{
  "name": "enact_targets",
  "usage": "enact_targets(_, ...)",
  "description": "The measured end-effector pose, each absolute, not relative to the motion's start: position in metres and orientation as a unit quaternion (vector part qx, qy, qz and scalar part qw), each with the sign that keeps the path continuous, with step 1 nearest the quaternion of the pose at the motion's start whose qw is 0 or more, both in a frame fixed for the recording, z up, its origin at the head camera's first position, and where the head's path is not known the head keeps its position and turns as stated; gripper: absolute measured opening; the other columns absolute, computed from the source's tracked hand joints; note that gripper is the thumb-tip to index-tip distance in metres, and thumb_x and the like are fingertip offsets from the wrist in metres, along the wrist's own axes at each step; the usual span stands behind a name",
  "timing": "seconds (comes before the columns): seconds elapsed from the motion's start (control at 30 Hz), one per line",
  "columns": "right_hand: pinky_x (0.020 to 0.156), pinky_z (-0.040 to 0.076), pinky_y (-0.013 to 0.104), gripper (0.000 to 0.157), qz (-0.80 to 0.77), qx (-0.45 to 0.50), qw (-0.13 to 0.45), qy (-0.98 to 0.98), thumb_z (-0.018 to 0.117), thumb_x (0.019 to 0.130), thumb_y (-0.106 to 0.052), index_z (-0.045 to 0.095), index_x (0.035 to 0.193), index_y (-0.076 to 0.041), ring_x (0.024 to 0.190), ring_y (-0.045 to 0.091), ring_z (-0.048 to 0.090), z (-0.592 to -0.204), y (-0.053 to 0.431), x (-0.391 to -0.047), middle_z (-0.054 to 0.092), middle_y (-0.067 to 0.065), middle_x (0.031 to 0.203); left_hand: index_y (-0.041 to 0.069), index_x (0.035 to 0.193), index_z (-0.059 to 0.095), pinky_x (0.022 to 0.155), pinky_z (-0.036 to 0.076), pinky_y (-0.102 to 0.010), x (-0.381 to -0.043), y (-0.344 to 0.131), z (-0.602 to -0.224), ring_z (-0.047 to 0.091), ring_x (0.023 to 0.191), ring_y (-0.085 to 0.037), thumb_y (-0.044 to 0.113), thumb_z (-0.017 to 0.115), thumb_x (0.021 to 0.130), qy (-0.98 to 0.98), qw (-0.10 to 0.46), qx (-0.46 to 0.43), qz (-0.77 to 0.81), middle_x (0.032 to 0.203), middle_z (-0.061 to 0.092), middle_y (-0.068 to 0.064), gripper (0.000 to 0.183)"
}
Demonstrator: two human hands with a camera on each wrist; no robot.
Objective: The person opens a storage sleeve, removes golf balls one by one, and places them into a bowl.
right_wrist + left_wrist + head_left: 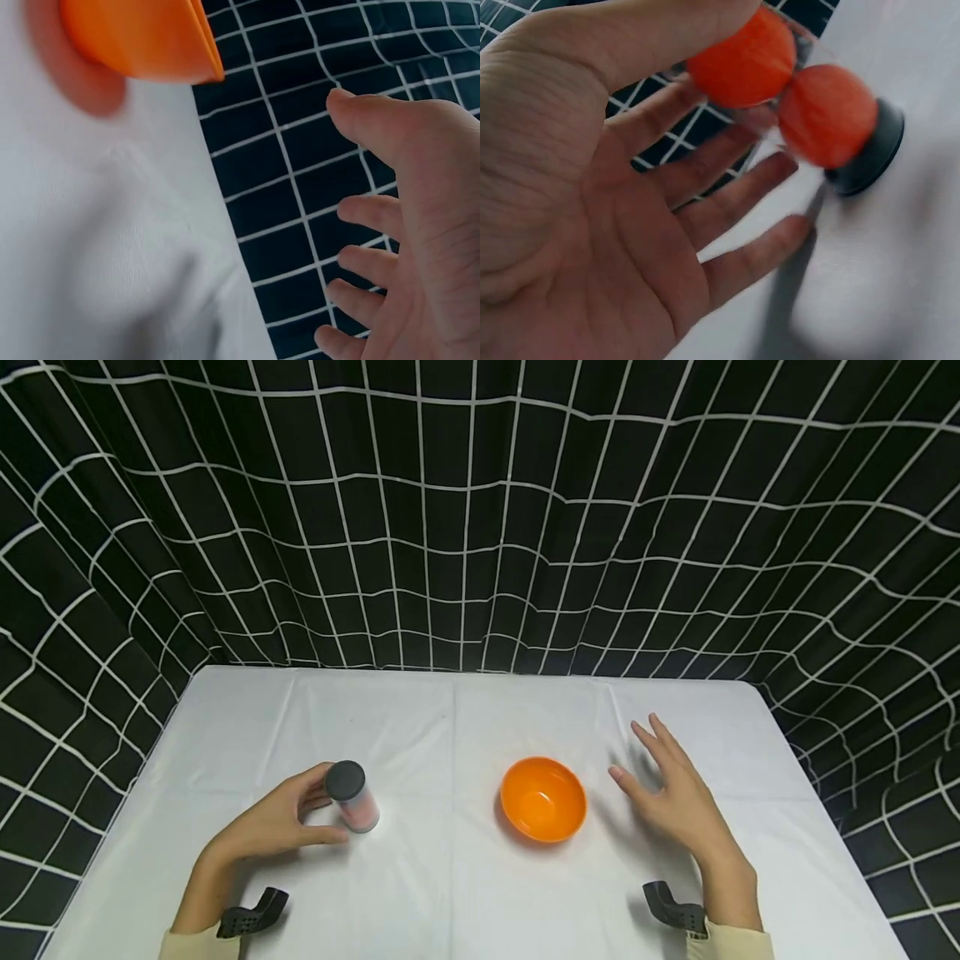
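Observation:
A clear cylindrical container [358, 810] with a dark lid stands on the white table at the left. Two orange-red balls [828, 115] show through its wall in the left wrist view. Around its near left side is my left hand [273, 818], thumb in front and fingers reaching behind, the fingers only loosely bent. In the middle right sits an orange bowl [543, 799]; nothing shows inside it. My right hand [678, 797] hovers to the right of the bowl, apart from it, with thumb and fingers spread and holding nothing.
A white cloth covers the table [450, 893], with fold lines across it. Black curtains [480, 527] with a white grid stand behind and at both sides. Each wrist carries a dark camera mount [253, 913] close above the cloth.

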State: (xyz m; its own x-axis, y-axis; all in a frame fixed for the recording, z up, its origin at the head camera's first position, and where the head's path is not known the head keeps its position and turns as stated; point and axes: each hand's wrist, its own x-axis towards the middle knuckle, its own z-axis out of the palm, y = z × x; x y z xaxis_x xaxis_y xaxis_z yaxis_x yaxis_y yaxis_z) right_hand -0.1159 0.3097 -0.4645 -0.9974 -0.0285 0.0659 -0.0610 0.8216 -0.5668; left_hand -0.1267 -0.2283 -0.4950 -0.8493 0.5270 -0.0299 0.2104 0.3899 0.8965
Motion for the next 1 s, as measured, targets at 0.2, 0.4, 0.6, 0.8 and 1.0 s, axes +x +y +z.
enact_targets(0.2,0.118,0.031,0.077,0.079,0.304,0.039,0.021,-0.952,0.069,0.100,-0.051,0.037,0.166,-0.020,0.158,0.049,0.030,-0.461,0.300,-0.114,0.022,0.013,0.177,0.006,0.138,0.055,0.104,0.056,-0.020,-0.131,-0.217,-0.507,0.071,0.119,-0.007,0.005,0.085,0.088,0.750,0.169,0.230,0.597,0.129,0.066,-0.018,0.059)
enact_targets(0.4,0.120,0.034,0.073,0.071,0.339,0.068,0.047,-0.937,0.073,0.100,-0.037,0.044,0.161,-0.017,0.155,0.048,0.038,-0.458,0.274,-0.111,0.035,0.017,0.171,0.008,0.135,0.060,0.105,0.053,-0.019,-0.132,-0.209,-0.512,0.067,0.126,-0.005,0.004,0.086,0.087,0.740,0.149,0.231,0.614,0.135,0.064,-0.029,0.054)
enact_targets(0.6,0.121,0.036,0.069,0.066,0.382,0.094,0.084,-0.915,0.078,0.096,-0.025,0.052,0.156,-0.014,0.151,0.043,0.045,-0.458,0.244,-0.110,0.046,0.015,0.164,0.003,0.136,0.059,0.105,0.053,-0.018,-0.133,-0.208,-0.514,0.069,0.123,-0.006,0.001,0.085,0.087,0.732,0.141,0.236,0.624,0.135,0.065,-0.031,0.055)
enact_targets(0.8,0.122,0.041,0.062,0.065,0.429,0.109,0.080,-0.893,0.079,0.095,-0.024,0.054,0.154,-0.016,0.148,0.037,0.052,-0.452,0.205,-0.108,0.049,0.010,0.163,0.004,0.137,0.060,0.102,0.056,-0.019,-0.134,-0.206,-0.512,0.071,0.113,-0.007,0.004,0.087,0.085,0.747,0.139,0.219,0.613,0.130,0.068,-0.017,0.058)
enact_targets(1.0,0.113,0.053,0.050,0.056,0.455,0.137,0.080,-0.876,0.083,0.092,-0.021,0.064,0.144,-0.017,0.130,0.025,0.067,-0.441,0.166,-0.106,0.061,0.003,0.151,0.016,0.129,0.066,0.101,0.057,-0.026,-0.138,-0.191,-0.498,0.071,0.102,-0.013,0.011,0.090,0.084,0.771,0.142,0.221,0.580,0.112,0.070,-0.003,0.052)
